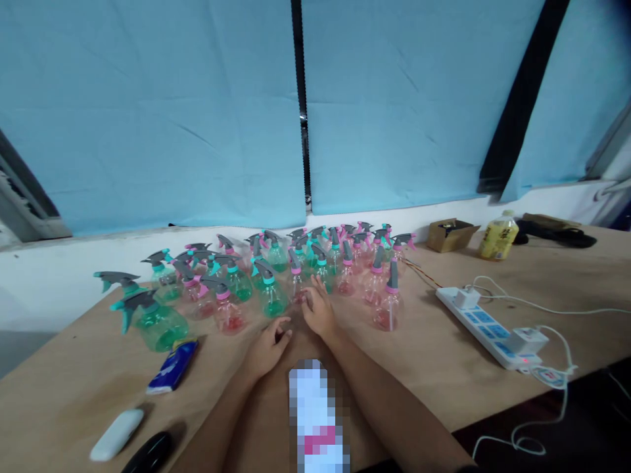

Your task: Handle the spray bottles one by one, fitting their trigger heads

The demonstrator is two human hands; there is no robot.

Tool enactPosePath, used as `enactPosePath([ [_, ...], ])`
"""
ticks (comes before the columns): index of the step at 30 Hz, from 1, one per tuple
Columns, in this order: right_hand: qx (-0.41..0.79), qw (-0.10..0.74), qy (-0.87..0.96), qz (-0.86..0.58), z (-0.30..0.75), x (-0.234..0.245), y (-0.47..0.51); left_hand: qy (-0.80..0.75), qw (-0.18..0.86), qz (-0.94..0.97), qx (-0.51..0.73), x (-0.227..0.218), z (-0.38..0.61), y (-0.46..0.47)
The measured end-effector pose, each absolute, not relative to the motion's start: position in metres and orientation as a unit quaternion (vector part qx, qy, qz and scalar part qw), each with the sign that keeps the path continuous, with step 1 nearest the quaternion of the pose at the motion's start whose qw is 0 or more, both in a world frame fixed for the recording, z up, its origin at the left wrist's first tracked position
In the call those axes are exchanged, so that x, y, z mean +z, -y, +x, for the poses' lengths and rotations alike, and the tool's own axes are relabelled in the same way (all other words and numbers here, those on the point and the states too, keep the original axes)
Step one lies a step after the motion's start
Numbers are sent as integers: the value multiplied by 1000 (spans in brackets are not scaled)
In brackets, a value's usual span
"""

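My left hand [267, 347] rests low over the table in front of the bottles, its thumb and index finger apart with nothing between them. A clear spray bottle with green liquid [274, 301] stands just beyond it. Reaching farther forward, my right hand [320, 310] has its fingers apart beside a pink-collared spray bottle [296, 288]; I cannot tell whether the fingertips touch it. Behind that hand stands a green spray bottle [322, 268]. To the right is another pink spray bottle [389, 309], upright with its grey trigger head turned toward me.
Many more spray bottles crowd the table [394, 387] along the wall. At left lie a blue packet [173, 368], a white case [117, 435] and a black object [148, 453]. At right are a power strip [480, 328] with cables, a cardboard box [451, 235] and a yellow bottle [497, 238].
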State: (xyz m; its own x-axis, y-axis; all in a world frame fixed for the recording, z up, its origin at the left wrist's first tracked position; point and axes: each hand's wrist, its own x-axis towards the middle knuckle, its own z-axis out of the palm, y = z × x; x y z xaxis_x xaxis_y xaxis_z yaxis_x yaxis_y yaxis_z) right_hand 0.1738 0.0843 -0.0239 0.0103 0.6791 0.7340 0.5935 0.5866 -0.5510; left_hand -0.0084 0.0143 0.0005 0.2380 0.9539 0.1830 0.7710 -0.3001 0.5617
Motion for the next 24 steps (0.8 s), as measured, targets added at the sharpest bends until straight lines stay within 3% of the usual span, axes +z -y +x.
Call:
enactPosePath([
  [7,-29,558,640,-527,202,-21,-94,-564,184,763,256,-3,-12,-16],
  [16,-11,502,663,-555,202,-36,-102,-561,179,769,251,-1,-11,-15],
  [24,8,519,643,-562,203,-33,-97,-548,195,772,256,0,-11,-14],
])
